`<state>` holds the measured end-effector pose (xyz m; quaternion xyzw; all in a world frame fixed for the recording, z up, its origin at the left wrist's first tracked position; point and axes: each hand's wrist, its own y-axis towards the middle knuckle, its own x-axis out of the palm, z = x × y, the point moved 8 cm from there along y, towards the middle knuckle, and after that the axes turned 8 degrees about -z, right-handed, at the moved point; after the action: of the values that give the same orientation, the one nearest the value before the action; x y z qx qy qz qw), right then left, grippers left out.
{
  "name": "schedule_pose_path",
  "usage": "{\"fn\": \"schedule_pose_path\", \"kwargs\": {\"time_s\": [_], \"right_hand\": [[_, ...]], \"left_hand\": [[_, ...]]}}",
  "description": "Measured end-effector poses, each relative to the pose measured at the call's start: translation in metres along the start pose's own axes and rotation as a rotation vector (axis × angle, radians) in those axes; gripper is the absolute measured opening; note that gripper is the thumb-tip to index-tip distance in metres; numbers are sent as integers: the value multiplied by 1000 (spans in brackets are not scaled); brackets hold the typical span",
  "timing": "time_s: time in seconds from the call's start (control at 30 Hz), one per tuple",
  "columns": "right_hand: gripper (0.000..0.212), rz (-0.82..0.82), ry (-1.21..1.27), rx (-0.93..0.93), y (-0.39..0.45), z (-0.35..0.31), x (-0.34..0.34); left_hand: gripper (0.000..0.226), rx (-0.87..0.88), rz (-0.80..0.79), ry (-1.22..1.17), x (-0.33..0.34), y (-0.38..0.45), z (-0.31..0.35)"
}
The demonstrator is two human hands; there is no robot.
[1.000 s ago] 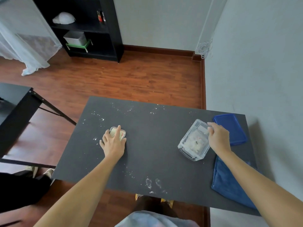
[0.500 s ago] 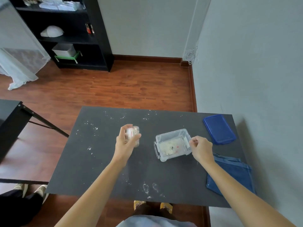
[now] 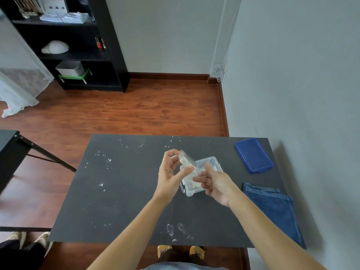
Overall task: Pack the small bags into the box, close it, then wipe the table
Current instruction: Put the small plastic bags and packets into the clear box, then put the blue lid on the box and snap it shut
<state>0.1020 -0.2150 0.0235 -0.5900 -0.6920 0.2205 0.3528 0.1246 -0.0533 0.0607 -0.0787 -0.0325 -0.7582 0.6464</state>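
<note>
This is a room in a home: a wooden floor [image 3: 155, 110], a black shelf [image 3: 78, 55] with household things, a white curtain [image 3: 17, 94], plain walls [image 3: 292, 65].

Box [image 3: 211, 164] near wall hidden behind both hands; contents a blurred pale mass. Cloth [image 3: 272, 209] at four o'clock, its near corner hidden behind the right forearm.

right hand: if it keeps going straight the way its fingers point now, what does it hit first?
Probably the small bag pinched in the left hand. The right hand points up-left over the clear box, its fingertips nearly at the bag's lower end. Depth is unclear; it may pass above the box's contents.
</note>
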Motion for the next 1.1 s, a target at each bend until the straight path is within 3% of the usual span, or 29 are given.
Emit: {"fn": "schedule_pose_path", "kwargs": {"time_s": [0.07, 0.2, 0.3, 0.4, 0.5, 0.8, 0.97, 1.03, 1.1], "right_hand": [[36, -45, 75, 8, 2, -4, -2], [17, 47, -2, -24, 7, -10, -19], [17, 127, -87, -121, 9, -19, -36], [26, 285, -355, -197, 10, -31, -51], [23, 415, -634, -227, 15, -37, -54], [29, 506, -1122, -81, 30, -34, -40], [19, 514, -1041, -280, 19, -48, -54], [16, 598, -946, -418, 9, -65, -82], [20, 708, -905, -444, 6, -79, -124]], "left_hand": [[50, 22, -40, 117, 5, -2, -4], [65, 22, -123, 371, 13, -1, -16], [101, -63, -177, 610, 14, 0, -32], [130, -169, -257, 834, 10, 3, -57], [125, -235, -271, 905, 4, 6, -71], [109, -152, -245, 934, -3, 13, -69], [107, -132, -236, 940, -7, 15, -72], [107, -127, -241, 948, -8, 16, -73], [107, -123, -244, 958, -8, 17, -74]]}}
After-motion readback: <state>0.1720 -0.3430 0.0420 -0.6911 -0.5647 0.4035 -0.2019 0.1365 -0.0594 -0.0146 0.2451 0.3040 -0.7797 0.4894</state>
